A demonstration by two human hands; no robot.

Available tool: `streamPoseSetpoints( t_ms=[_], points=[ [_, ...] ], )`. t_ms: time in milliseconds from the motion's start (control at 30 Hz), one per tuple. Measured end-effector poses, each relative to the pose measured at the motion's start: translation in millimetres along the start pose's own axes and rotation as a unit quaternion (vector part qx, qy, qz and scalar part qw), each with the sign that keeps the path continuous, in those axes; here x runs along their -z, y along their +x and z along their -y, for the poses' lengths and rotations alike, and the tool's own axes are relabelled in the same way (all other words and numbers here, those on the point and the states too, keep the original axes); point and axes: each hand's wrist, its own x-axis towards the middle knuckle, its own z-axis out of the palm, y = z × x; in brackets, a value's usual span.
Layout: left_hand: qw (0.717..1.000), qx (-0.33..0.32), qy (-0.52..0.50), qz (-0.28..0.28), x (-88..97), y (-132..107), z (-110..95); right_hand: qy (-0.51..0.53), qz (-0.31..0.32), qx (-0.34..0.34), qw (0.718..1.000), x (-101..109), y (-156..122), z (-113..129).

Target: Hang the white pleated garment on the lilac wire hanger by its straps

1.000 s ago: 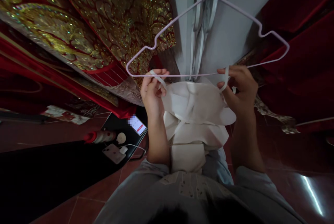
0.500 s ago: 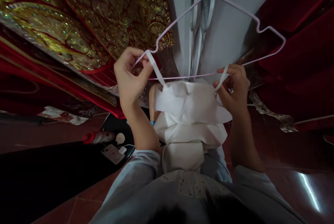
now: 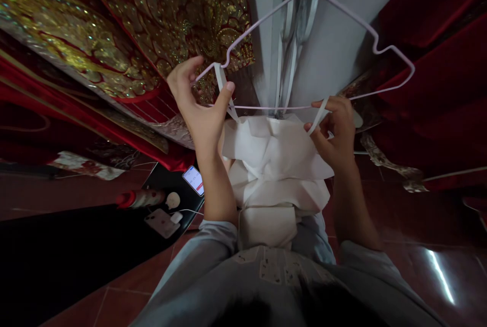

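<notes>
A pale lilac wire hanger (image 3: 344, 9) hangs in front of me from a hook near the top. A white ruffled garment (image 3: 277, 164) dangles below its bottom bar. My left hand (image 3: 200, 108) sits at the hanger's left shoulder notch, thumb and fingers spread around the garment's left strap (image 3: 224, 88), which lies over the wire there. My right hand (image 3: 337, 131) is closed on the right strap (image 3: 318, 113) just under the bottom bar.
Red and gold sequined garments (image 3: 152, 27) hang at upper left; dark red velvet (image 3: 449, 88) hangs at right. A grey pillar (image 3: 335, 53) stands behind the hanger. On a black surface at lower left lie two phones (image 3: 193, 180), a charger and a red-capped bottle (image 3: 139, 198). Red tile floor below.
My left hand rose from the bottom bar to the hanger's left notch, carrying the left strap up and over the wire, then loosened its fingers. The right hand stayed put.
</notes>
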Motion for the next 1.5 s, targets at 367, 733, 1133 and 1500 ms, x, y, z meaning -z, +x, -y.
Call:
streamPoseSetpoints(
  t_ms=[367, 733, 1133, 1500],
  points=[
    [0.972, -0.173, 0.158, -0.025, -3.6, -23.7, 11.0, 0.016, -0.012, 0.001, 1.000, -6.4, -2.5, -1.2],
    [0.965, -0.221, 0.077, -0.119, 5.6, -33.6, 56.1, 0.026, -0.004, -0.008, 1.000, -11.6, -3.8, 2.4],
    [0.995, -0.012, -0.101, -0.022, -25.6, -47.2, 48.7, 0.061, -0.170, 0.034, 0.983, 4.2, 5.1, -10.5],
    [0.995, -0.007, -0.097, -0.007, -26.0, -46.4, 49.9, 0.036, -0.175, 0.029, 0.983, 69.2, 90.8, -41.6]
  ],
)
